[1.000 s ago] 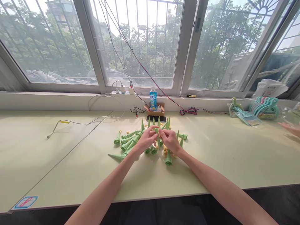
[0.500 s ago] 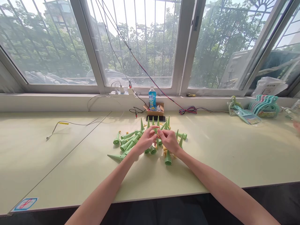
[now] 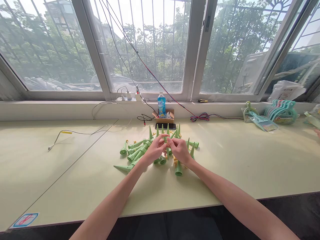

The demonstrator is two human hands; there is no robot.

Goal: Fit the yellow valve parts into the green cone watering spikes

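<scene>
My left hand (image 3: 155,150) is closed around a green plastic watering spike (image 3: 168,154), whose tip points down. Against it, my right hand (image 3: 180,150) pinches what looks like a small yellow valve, mostly covered by the fingertips. Around both hands lies a pile of similar green spikes (image 3: 135,155), some on their sides and several upright with tips up. One spike (image 3: 178,169) lies below my right hand, its round threaded opening facing me. Small yellow valves (image 3: 175,160) are scattered among the spikes, partly hidden by my right hand.
Behind the pile are a phone (image 3: 165,126), a small cardboard box (image 3: 163,120) and a blue-labelled bottle (image 3: 161,106). Coiled cables (image 3: 200,117) lie by the windowsill. Packaged teal items (image 3: 281,112) are at the right. Another person's fingers (image 3: 317,132) show at the right edge.
My hands stay together over the pile with almost no movement. The view has shifted very slightly. At the far right, the other person's hand and a pale green item have moved.
</scene>
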